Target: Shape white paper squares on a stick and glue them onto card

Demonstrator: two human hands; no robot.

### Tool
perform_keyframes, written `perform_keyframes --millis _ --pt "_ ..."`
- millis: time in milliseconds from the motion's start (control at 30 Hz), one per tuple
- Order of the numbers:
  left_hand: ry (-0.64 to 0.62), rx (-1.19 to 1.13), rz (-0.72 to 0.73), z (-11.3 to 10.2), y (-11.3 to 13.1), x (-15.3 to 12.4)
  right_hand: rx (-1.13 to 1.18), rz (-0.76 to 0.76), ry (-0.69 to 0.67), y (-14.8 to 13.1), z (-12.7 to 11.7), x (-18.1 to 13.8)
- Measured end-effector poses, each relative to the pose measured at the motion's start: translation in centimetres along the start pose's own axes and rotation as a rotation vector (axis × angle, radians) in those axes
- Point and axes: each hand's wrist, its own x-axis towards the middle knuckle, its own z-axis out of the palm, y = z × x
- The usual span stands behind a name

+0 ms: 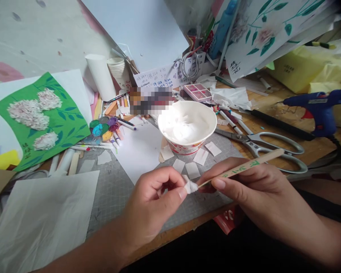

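Note:
My left hand point(150, 206) pinches a small crumpled piece of white paper point(191, 185) between thumb and fingertips. Between the thumb and fingers of my right hand point(255, 195) is a flat wooden stick point(246, 168) with green writing. Its narrow tip meets the paper's right end. Just beyond both hands stands a white paper bowl point(184, 147) with a red pattern, holding something soft and white, washed out by glare. Several small white paper squares point(192, 170) lie around its base on the grey cutting mat point(110, 201).
Large scissors point(251, 142) and a blue glue gun point(321, 110) lie on the right. At left are a green sheet with white flowers point(52, 117) and a thin white sheet point(45, 212). Paint pots point(104, 128), pens and paper cups point(100, 77) crowd the back.

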Motion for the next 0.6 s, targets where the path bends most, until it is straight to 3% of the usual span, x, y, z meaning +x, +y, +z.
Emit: perform_keyframes --millis 133,300,433,600 --pt "0.099 -0.205 0.012 -0.9 0.1 0.5 0.120 0.055 0.085 0.9 -1.1 0.1" --pt "0.325 -0.208 0.152 -1.6 1.6 1.9 0.183 0.085 0.175 1.0 -2.0 -0.1" --pt "0.408 0.050 0.229 -1.6 2.7 3.4 0.135 0.084 0.153 0.8 -1.9 -0.2" --pt "0.284 0.425 0.198 -1.3 3.0 3.6 0.131 0.074 0.115 0.6 -1.5 0.0"
